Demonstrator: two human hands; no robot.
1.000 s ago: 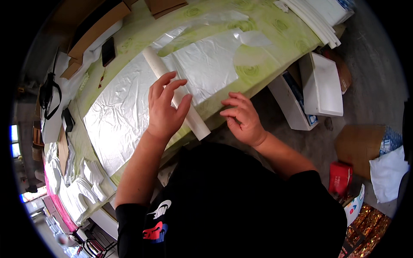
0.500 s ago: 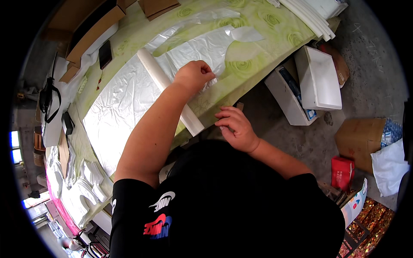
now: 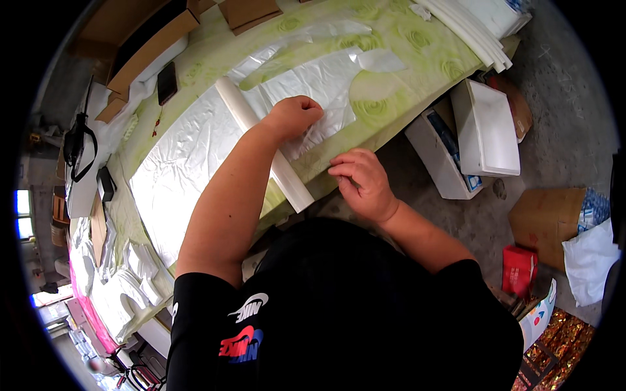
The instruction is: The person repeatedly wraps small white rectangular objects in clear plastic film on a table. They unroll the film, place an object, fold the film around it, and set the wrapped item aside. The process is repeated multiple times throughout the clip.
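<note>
My left hand (image 3: pixel 297 117) is over a sheet of clear, shiny plastic film (image 3: pixel 319 85) on the table, just right of a long white tube (image 3: pixel 283 176). Its fingers are curled in and pressed together; what they hold, if anything, is hidden. Under my forearm the tube lies slantwise across the film, its near end over the table's front edge. Left of it, more of the film (image 3: pixel 176 176) spreads out, wrinkled and bright. My right hand (image 3: pixel 366 186) hovers beside the front edge, fingers loosely bent and a little apart, with nothing visible in them.
A green rose-patterned cloth covers the table (image 3: pixel 385 91). A phone (image 3: pixel 167 83) and an open cardboard box (image 3: pixel 153 49) are at far left, white cut pieces (image 3: pixel 124 293) at near left. White tubes (image 3: pixel 473 29) lie far right. Foam boxes (image 3: pixel 486 130) and a carton (image 3: pixel 544 221) stand right on the floor.
The whole view has shifted slightly, with the table appearing a little lower. My right hand's fingers have drawn in somewhat. The left hand stays curled over the film.
</note>
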